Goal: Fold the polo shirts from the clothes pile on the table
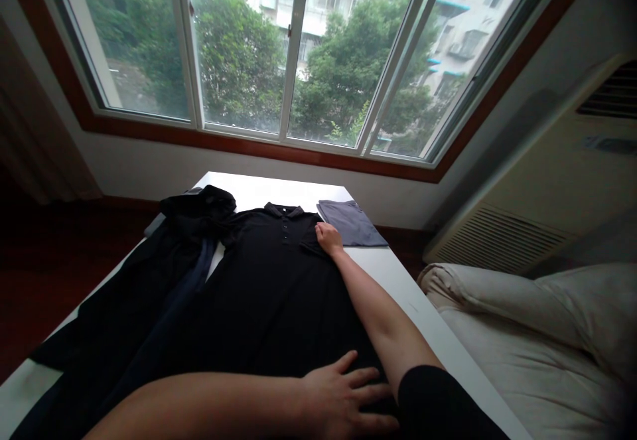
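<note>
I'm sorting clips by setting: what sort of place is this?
Most likely a room in a home: a beige sofa beside the white table, what looks like a floor-standing air conditioner, and a sliding window facing trees.

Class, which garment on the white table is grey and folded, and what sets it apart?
The grey garment at the far right, beside the right hand. The middle polo shirt is black and spread out; the left pile is dark and rumpled.

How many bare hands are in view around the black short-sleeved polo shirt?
2. The left hand lies with fingers spread on the lower part of the black polo shirt; the right hand is curled at its sleeve. Both show plainly.
</note>
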Demonstrator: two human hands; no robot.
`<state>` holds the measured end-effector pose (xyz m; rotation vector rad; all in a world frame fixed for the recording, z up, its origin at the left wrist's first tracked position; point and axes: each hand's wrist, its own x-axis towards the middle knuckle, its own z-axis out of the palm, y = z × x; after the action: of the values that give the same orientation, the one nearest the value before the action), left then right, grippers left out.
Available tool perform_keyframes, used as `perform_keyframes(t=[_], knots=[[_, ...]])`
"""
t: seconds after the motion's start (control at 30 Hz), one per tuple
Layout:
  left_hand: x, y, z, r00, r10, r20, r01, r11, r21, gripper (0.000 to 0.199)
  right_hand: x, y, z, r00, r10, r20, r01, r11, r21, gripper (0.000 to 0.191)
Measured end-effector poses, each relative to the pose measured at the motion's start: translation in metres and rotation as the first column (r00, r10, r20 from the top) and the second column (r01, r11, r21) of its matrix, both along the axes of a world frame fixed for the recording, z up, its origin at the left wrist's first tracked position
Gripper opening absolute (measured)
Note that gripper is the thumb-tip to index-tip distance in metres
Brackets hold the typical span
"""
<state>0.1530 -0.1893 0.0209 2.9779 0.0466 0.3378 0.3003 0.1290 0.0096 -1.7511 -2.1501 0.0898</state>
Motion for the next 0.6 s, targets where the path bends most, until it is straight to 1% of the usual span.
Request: perform_keyframes(t=[0.07,0.17,0.27,0.37,0.43,0.53,0.6], knots=[[0.001,0.001,0.000,1.000,0.008,-0.003,-0.008,0.999,0.035,0.058,0.001,-0.009,-0.003,0.999,0.032,-0.029,-0.030,0.997,0.071,0.046],[0.005,0.001,-0.001,1.000,0.000,0.009,0.000,0.997,0.079,0.055,0.010,-0.019,-0.015,0.988,0.125,-0.089,-0.115,0.988,0.107,0.045],[0.012,-0.003,-0.005,0.999,-0.017,0.043,0.012,0.994,0.109,0.055,0.022,-0.022,-0.030,0.972,0.210,-0.104,-0.203,0.977,0.070,0.047],[0.017,-0.009,-0.009,0.997,-0.009,0.072,-0.003,0.987,0.160,0.053,0.029,-0.018,-0.040,0.966,0.258,-0.021,-0.258,0.966,-0.012,0.054],[0.020,-0.011,-0.010,0.997,0.002,0.080,-0.018,0.979,0.202,0.052,0.029,-0.014,-0.041,0.967,0.253,0.031,-0.251,0.966,-0.064,0.058],[0.021,-0.013,-0.010,0.997,-0.006,0.081,-0.016,0.965,0.263,0.053,0.025,-0.006,-0.034,0.970,0.232,0.073,-0.221,0.966,-0.135,0.061],[0.022,-0.012,-0.010,0.997,-0.013,0.082,-0.012,0.957,0.289,0.054,0.021,-0.002,-0.028,0.977,0.200,0.079,-0.188,0.972,-0.139,0.064]])
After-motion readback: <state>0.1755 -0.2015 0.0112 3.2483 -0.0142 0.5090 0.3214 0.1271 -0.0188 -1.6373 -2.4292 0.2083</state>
